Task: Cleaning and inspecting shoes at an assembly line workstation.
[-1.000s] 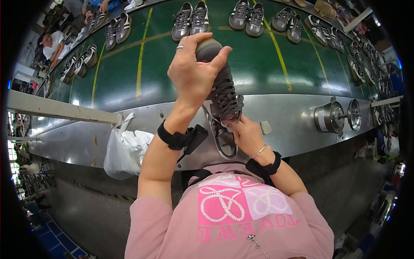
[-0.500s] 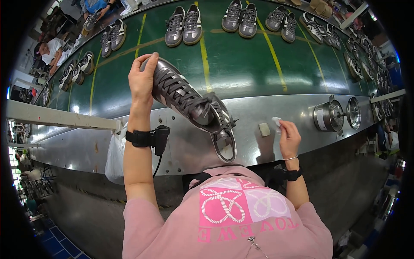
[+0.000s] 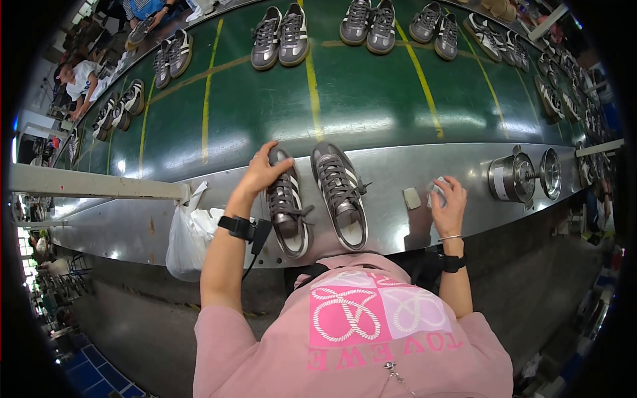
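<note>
A pair of dark grey sneakers with pale stripes stands on the metal ledge before me, toes pointing away. My left hand point(image 3: 264, 174) grips the toe of the left sneaker point(image 3: 284, 202), thumb across the top and fingers along its outer side. Beside it, a little apart, stands the right sneaker point(image 3: 337, 189), touched by neither hand. Further right, my right hand point(image 3: 449, 205) pinches a small crumpled white wad point(image 3: 438, 188), perhaps cloth or tissue, low over the ledge. A pale rectangular block point(image 3: 411, 198) lies just left of that hand.
Toward the right end of the ledge point(image 3: 385, 166) sit a round metal pot point(image 3: 509, 178) and its lid point(image 3: 550, 174). Beyond runs a green conveyor belt point(image 3: 259, 106) with several pairs of sneakers. A white bar point(image 3: 99, 182) and a plastic bag point(image 3: 186, 239) are at left. Other people work far left.
My left hand has lowered the raised sneaker onto the ledge, left of its mate, and it now stands upright. My right hand stays near the block, its white wad lower.
</note>
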Demonstrator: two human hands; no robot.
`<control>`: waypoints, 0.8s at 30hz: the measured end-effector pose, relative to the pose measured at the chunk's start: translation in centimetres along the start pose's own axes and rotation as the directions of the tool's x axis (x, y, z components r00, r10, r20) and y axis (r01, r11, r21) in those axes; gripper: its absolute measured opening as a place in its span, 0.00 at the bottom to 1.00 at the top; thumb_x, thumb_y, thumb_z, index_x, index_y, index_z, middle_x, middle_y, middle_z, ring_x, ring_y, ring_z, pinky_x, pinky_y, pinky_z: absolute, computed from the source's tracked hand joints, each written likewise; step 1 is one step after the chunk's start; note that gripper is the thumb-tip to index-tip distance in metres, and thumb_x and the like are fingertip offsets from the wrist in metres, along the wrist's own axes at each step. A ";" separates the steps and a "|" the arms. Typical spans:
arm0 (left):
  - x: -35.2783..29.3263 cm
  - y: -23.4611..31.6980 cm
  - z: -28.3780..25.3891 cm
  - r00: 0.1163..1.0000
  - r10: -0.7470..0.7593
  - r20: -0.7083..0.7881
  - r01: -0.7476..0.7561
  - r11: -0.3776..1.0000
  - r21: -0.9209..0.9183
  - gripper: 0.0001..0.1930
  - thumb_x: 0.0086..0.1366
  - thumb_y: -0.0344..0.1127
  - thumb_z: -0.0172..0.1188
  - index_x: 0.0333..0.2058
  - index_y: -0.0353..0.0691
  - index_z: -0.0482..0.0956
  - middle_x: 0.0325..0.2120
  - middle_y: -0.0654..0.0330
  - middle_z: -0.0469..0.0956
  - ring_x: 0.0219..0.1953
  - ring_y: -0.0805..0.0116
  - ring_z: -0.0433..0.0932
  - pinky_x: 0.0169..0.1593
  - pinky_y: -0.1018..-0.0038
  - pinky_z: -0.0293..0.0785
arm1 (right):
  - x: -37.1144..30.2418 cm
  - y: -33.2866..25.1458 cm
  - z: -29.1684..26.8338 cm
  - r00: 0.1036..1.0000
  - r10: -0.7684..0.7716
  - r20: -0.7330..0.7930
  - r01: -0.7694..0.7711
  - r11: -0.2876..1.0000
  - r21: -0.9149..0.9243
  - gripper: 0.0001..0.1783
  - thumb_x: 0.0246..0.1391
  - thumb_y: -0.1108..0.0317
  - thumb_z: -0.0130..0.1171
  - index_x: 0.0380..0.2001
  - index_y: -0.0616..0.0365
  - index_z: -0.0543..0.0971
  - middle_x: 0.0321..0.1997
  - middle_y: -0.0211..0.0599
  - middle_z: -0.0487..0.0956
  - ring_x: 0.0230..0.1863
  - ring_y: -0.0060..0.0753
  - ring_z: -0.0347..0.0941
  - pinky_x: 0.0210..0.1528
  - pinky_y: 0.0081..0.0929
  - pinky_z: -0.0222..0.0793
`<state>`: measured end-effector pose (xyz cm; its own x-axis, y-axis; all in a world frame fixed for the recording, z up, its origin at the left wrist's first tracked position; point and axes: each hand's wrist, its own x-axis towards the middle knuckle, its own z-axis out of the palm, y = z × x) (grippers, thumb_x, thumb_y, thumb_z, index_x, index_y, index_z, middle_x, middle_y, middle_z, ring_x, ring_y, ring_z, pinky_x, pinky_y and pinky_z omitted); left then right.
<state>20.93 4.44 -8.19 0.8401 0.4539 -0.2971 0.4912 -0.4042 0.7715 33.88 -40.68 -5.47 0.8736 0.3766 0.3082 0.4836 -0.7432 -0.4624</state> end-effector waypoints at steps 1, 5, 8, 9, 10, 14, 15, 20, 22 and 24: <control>-0.8 0.7 0.9 0.998 -0.035 -0.059 0.041 0.994 0.106 0.41 0.57 0.57 0.67 0.64 0.41 0.67 0.59 0.41 0.67 0.62 0.41 0.63 0.64 0.59 0.60 | -0.1 -0.8 0.5 0.998 -0.048 -0.027 0.050 0.996 0.077 0.15 0.52 0.69 0.63 0.45 0.56 0.82 0.49 0.41 0.78 0.46 0.46 0.73 0.50 0.36 0.70; -3.0 1.9 1.6 0.953 0.045 -0.300 0.088 0.906 0.414 0.35 0.59 0.55 0.65 0.62 0.47 0.70 0.62 0.43 0.65 0.64 0.41 0.59 0.66 0.52 0.57 | -0.8 -3.7 2.7 0.945 0.063 0.322 -0.196 0.894 0.402 0.15 0.54 0.68 0.63 0.46 0.59 0.82 0.45 0.40 0.79 0.38 0.38 0.75 0.43 0.30 0.72; -4.2 2.4 0.4 0.980 0.095 -0.174 -0.030 0.938 0.345 0.36 0.57 0.56 0.67 0.62 0.49 0.71 0.66 0.44 0.59 0.66 0.38 0.54 0.67 0.49 0.52 | -1.1 -6.5 3.6 0.870 -0.062 0.489 -0.233 0.823 0.517 0.17 0.57 0.65 0.63 0.48 0.61 0.80 0.41 0.39 0.80 0.32 0.30 0.75 0.37 0.25 0.71; -4.7 2.4 -0.1 0.980 0.092 -0.177 -0.025 0.937 0.348 0.36 0.57 0.56 0.67 0.62 0.49 0.71 0.66 0.44 0.59 0.66 0.38 0.54 0.67 0.49 0.52 | -1.2 -7.1 4.1 0.849 -0.088 0.520 -0.255 0.795 0.550 0.18 0.59 0.64 0.63 0.49 0.61 0.80 0.41 0.38 0.79 0.32 0.28 0.74 0.37 0.24 0.71; -5.5 2.5 -0.6 0.987 0.148 -0.061 -0.119 0.934 0.337 0.36 0.56 0.56 0.68 0.61 0.50 0.71 0.67 0.45 0.57 0.66 0.38 0.55 0.66 0.48 0.54 | -1.4 -7.6 4.5 0.828 -0.117 0.549 -0.278 0.765 0.581 0.19 0.60 0.62 0.63 0.51 0.60 0.79 0.41 0.37 0.79 0.32 0.26 0.73 0.37 0.23 0.71; -10.2 4.7 -0.9 0.948 0.267 0.176 -0.315 0.876 0.365 0.37 0.52 0.57 0.71 0.60 0.54 0.72 0.69 0.47 0.54 0.67 0.37 0.55 0.66 0.46 0.57 | -1.8 -8.6 6.0 0.832 -0.145 0.535 -0.279 0.724 0.630 0.27 0.60 0.59 0.63 0.58 0.62 0.74 0.46 0.37 0.76 0.34 0.25 0.70 0.39 0.23 0.70; -11.1 5.1 -0.8 0.939 0.283 0.197 -0.338 0.867 0.367 0.39 0.47 0.55 0.76 0.60 0.59 0.73 0.69 0.48 0.53 0.67 0.36 0.54 0.66 0.46 0.58 | -1.8 -8.8 6.1 0.832 -0.142 0.537 -0.281 0.726 0.628 0.27 0.60 0.59 0.63 0.58 0.62 0.74 0.46 0.37 0.76 0.34 0.25 0.70 0.39 0.23 0.70; -13.3 5.9 -0.5 0.939 0.289 0.185 -0.337 0.875 0.347 0.34 0.47 0.40 0.78 0.56 0.57 0.76 0.70 0.49 0.52 0.67 0.36 0.54 0.67 0.49 0.59 | -1.6 -10.1 6.4 0.863 -0.127 0.488 -0.276 0.692 0.667 0.27 0.57 0.62 0.65 0.58 0.60 0.74 0.50 0.38 0.74 0.37 0.26 0.71 0.40 0.23 0.70; -13.5 5.4 0.1 0.913 0.388 0.127 -0.404 0.814 0.417 0.24 0.51 0.34 0.73 0.49 0.54 0.81 0.67 0.49 0.58 0.65 0.39 0.58 0.65 0.50 0.61 | -1.3 -10.3 6.2 0.868 -0.145 0.474 -0.249 0.699 0.671 0.26 0.56 0.64 0.66 0.57 0.59 0.75 0.50 0.38 0.74 0.38 0.26 0.72 0.41 0.24 0.71; -13.6 5.4 0.3 0.883 0.454 0.121 -0.461 0.786 0.412 0.21 0.51 0.30 0.71 0.46 0.52 0.82 0.64 0.50 0.63 0.63 0.40 0.60 0.63 0.51 0.63 | -1.2 -10.6 6.1 0.873 -0.162 0.459 -0.223 0.705 0.673 0.25 0.55 0.66 0.67 0.56 0.57 0.76 0.51 0.37 0.75 0.39 0.25 0.72 0.42 0.24 0.71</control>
<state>12.27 -4.12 -0.13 0.9925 0.1207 0.0203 0.0935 -0.8544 0.5111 28.06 -29.90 -6.04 0.7101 0.7031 -0.0378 0.1832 -0.2362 -0.9543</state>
